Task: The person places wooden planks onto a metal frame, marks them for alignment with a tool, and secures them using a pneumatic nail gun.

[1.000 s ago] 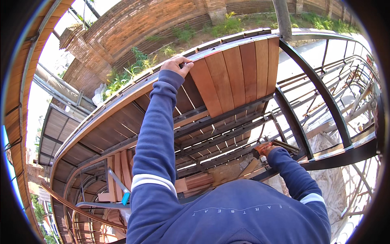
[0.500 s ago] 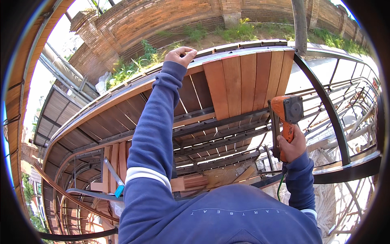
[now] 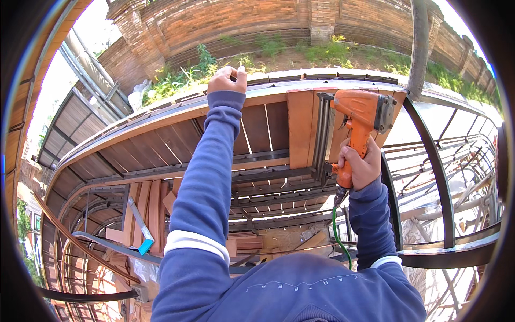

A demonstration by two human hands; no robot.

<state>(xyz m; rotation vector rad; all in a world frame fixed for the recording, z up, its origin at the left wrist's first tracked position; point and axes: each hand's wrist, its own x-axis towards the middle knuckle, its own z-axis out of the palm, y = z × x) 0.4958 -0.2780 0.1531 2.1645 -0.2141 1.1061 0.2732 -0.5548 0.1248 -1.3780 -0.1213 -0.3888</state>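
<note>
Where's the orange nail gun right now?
Right of centre in the head view, the orange nail gun is gripped by the right hand, partly covering the wooden planks behind it.

Right of the frame's centre, the right hand (image 3: 367, 165) is around the handle of a nailer (image 3: 357, 112), which stands in front of the planks (image 3: 301, 129); a hose (image 3: 336, 225) hangs below it. The left hand (image 3: 227, 81) is at upper centre, left of the planks. Behind, plants (image 3: 206, 60) line a wall (image 3: 236, 27) across the top. Boards (image 3: 155, 214) sit lower left; a beam (image 3: 443, 182) crosses the right side.
</note>
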